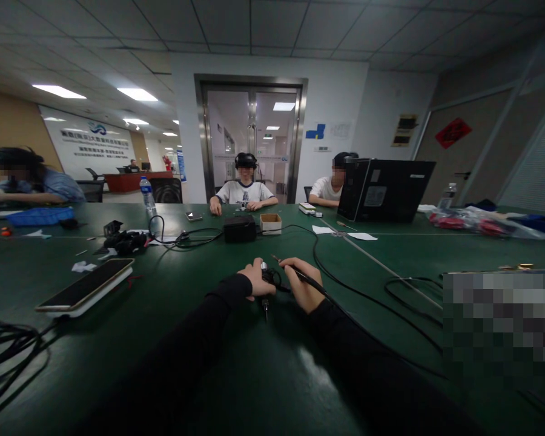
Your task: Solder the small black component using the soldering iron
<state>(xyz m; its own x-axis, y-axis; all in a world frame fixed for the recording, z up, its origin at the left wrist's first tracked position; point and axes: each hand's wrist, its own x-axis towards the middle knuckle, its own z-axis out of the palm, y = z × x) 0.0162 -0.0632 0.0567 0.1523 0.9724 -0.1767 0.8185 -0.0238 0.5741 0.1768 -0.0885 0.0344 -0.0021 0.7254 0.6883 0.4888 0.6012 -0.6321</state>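
Note:
My left hand (253,278) is closed around a small dark part (269,278) with a metal end, resting on the green table (236,375). A small plug-like piece (266,307) hangs below it. My right hand (301,282) grips a thin black pen-like tool (295,272) with a cable running off to the right; its tip points at the part in my left hand. Both arms wear black sleeves.
A phone on a white block (87,286) lies at left, with cables (9,351) at the near left. A black box (239,229), a small cardboard box (270,223), a water bottle (148,194) and a laptop (384,189) stand farther back. Three other people sit at the table.

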